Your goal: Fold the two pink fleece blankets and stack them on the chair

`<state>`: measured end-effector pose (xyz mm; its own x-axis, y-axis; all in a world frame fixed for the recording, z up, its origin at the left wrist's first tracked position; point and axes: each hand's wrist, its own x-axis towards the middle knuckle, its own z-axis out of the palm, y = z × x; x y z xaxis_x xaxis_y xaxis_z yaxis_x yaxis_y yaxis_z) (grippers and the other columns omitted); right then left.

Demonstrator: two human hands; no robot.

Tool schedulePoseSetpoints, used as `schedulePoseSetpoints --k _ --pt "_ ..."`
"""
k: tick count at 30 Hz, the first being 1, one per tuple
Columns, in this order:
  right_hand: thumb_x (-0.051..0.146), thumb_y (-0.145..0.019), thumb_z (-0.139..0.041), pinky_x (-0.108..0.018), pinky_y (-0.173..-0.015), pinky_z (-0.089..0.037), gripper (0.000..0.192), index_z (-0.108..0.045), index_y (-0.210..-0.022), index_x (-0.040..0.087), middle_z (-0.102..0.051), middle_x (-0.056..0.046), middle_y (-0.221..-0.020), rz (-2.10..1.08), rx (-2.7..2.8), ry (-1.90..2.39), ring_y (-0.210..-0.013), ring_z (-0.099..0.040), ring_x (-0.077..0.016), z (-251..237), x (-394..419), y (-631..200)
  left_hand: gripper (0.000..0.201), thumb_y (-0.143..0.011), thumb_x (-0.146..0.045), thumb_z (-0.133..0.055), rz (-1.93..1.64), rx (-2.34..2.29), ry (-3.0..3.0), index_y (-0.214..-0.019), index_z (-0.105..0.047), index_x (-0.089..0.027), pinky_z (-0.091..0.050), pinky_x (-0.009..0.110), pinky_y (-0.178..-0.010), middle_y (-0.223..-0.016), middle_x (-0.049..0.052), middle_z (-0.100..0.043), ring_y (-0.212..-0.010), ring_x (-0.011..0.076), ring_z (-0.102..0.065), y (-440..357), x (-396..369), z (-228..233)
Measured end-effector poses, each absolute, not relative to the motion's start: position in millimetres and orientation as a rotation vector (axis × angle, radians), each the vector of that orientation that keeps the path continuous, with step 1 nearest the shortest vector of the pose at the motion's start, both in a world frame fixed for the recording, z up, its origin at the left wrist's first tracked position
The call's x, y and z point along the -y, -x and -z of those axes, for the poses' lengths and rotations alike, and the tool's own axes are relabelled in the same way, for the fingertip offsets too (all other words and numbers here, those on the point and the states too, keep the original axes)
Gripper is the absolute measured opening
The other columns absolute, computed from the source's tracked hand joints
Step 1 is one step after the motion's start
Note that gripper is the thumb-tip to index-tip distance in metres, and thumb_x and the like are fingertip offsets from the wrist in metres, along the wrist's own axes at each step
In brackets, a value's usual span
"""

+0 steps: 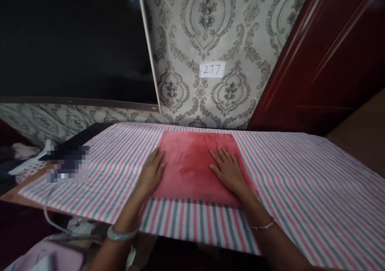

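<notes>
A flat, roughly square piece of red plush cloth [186, 166] lies on a striped tablecloth [300, 174]. Its nap shows lighter and darker patches. At its left edge rests my left hand [151, 172], partly on the red cloth and partly on the stripes, fingers stretched forward. My right hand [230, 170] lies palm down on the right part of the red cloth with its fingers spread. Neither hand has anything gripped in it. Whether the red cloth is folded in layers cannot be made out.
A large black screen [75, 42] stands behind the table at left. Patterned wallpaper bears a paper label [212, 69] reading 277. A dark red wooden panel [315, 62] rises at right. A pale cable [48, 210] hangs over the table's left front edge, near a blurred-out patch.
</notes>
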<state>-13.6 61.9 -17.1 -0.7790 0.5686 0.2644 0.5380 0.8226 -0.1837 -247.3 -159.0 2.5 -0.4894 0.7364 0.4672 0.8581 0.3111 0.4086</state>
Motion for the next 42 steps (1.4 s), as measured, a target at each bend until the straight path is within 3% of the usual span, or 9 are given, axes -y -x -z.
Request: schedulePoseSetpoints --k 3,5,7,19,28,34,42 --pt "0.051 -0.101 -0.034 -0.057 -0.119 -0.020 0.059 -0.036 -0.155 0.026 -0.031 -0.010 -0.162 -0.131 2.686 0.844 -0.150 -0.023 -0.0302 22 -64 13 0.036 -0.093 -0.043 -0.045 1.158 2.402 1.174 -0.105 -0.065 -0.016 -0.054 0.042 -0.091 -0.104 0.012 -0.069 -0.100 0.0253 -0.066 239 193 -3" --pt "0.051 -0.101 -0.033 -0.058 -0.118 -0.021 0.059 -0.037 -0.154 0.027 -0.031 -0.009 -0.161 -0.124 2.679 0.839 -0.149 -0.025 -0.0306 26 -65 13 0.030 -0.089 -0.047 -0.051 1.284 2.455 1.025 -0.087 -0.062 -0.019 -0.055 0.035 -0.071 -0.080 0.005 -0.065 -0.074 0.0202 -0.063 226 215 -1" --pt "0.050 -0.100 -0.032 -0.058 -0.118 -0.021 0.059 -0.038 -0.154 0.027 -0.032 -0.009 -0.161 -0.109 2.677 0.832 -0.149 -0.026 -0.0306 29 -66 13 0.029 -0.085 -0.050 -0.057 1.375 2.503 0.990 -0.078 -0.058 -0.021 -0.050 0.031 -0.060 -0.070 0.000 -0.060 -0.063 0.0169 -0.058 213 229 4" --pt "0.050 -0.100 -0.029 -0.055 -0.118 -0.023 0.060 -0.040 -0.153 0.025 -0.035 -0.009 -0.160 -0.068 2.663 0.828 -0.148 -0.027 -0.0304 36 -69 13 0.020 -0.079 -0.042 -0.061 1.411 2.553 1.127 -0.081 -0.057 -0.022 -0.047 0.031 -0.066 -0.077 0.000 -0.059 -0.069 0.0172 -0.056 204 240 26" --pt "0.049 -0.100 -0.030 -0.057 -0.116 -0.025 0.058 -0.040 -0.153 0.026 -0.035 -0.009 -0.160 -0.035 2.667 0.822 -0.147 -0.029 -0.0310 37 -69 12 0.022 -0.086 -0.042 -0.054 1.454 2.545 1.346 -0.075 -0.052 -0.023 -0.046 0.031 -0.073 -0.084 0.002 -0.057 -0.077 0.0179 -0.054 219 249 14" --pt "0.048 -0.100 -0.030 -0.055 -0.117 -0.025 0.059 -0.041 -0.153 0.024 -0.035 -0.009 -0.160 -0.014 2.664 0.808 -0.147 -0.029 -0.0308 37 -70 11 0.024 -0.087 -0.042 -0.052 1.364 2.564 1.434 -0.073 -0.050 -0.023 -0.045 0.032 -0.071 -0.076 0.001 -0.054 -0.073 0.0178 -0.052 232 253 17" --pt "0.049 -0.100 -0.029 -0.056 -0.117 -0.024 0.059 -0.040 -0.153 0.024 -0.034 -0.009 -0.160 -0.054 2.681 0.834 -0.148 -0.028 -0.0307 33 -67 12 0.023 -0.084 -0.045 -0.058 1.408 2.596 1.400 -0.085 -0.056 -0.022 -0.047 0.032 -0.072 -0.081 0.001 -0.057 -0.076 0.0175 -0.054 225 252 14"
